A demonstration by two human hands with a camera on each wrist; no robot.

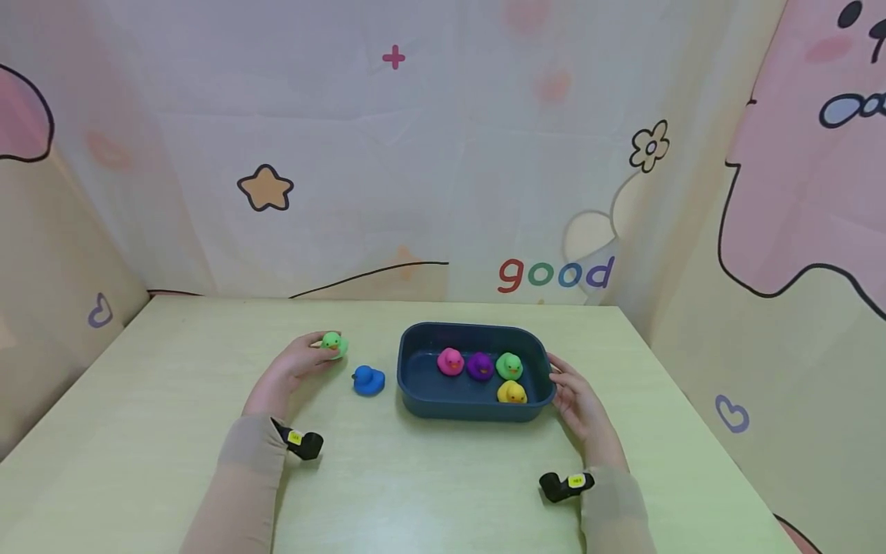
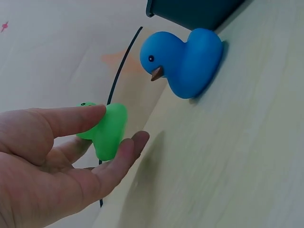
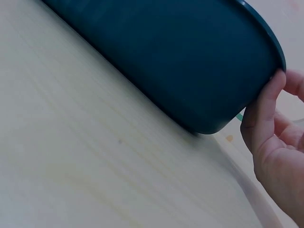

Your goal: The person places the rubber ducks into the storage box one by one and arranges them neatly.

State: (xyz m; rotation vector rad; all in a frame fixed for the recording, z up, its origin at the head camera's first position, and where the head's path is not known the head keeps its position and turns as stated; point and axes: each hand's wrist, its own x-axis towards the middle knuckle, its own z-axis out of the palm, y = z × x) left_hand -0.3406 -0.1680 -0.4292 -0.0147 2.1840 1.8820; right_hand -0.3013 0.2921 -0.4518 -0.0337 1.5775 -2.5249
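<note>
My left hand point(image 1: 299, 365) pinches a light green rubber duck point(image 1: 334, 345) between thumb and fingers, held over the table. In the left wrist view the green duck point(image 2: 111, 133) shows between the thumb and fingertips, its head partly behind the thumb. Just right of that hand, a blue rubber duck point(image 1: 368, 381) sits on the table. A dark blue tub point(image 1: 453, 409) holds a pink duck point(image 1: 451, 362), a purple duck point(image 1: 481, 367), another green duck point(image 1: 509, 366) and a yellow duck point(image 1: 512, 392). Loosely bent fingers of my right hand point(image 1: 576, 400) touch the tub's right end.
The pale wooden table point(image 1: 429, 492) meets a printed cloth backdrop point(image 1: 443, 177) along its back edge, with more cloth at both sides. Each wrist wears a small black camera, the left camera point(image 1: 302, 443) and the right camera point(image 1: 564, 486).
</note>
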